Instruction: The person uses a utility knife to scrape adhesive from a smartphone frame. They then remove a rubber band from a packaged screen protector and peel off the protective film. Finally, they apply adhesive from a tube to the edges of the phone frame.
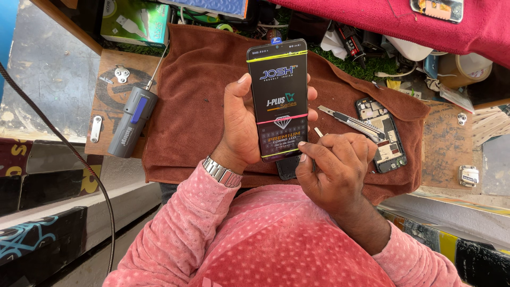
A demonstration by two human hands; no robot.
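My left hand grips a black phone display panel upright, its front covered by a printed protective film with yellow and pink stripes. My right hand is closed beside the panel's lower right corner, fingertips touching its bottom edge, and pinches a small pale tool whose tip sticks up. A dark flex tail hangs below the panel. I wear a metal wristwatch and pink sleeves.
A brown towel covers the bench. On it lie a utility knife and an opened phone frame with exposed boards. A grey electric screwdriver rests at the left on a wooden board. Clutter and a tape roll fill the back.
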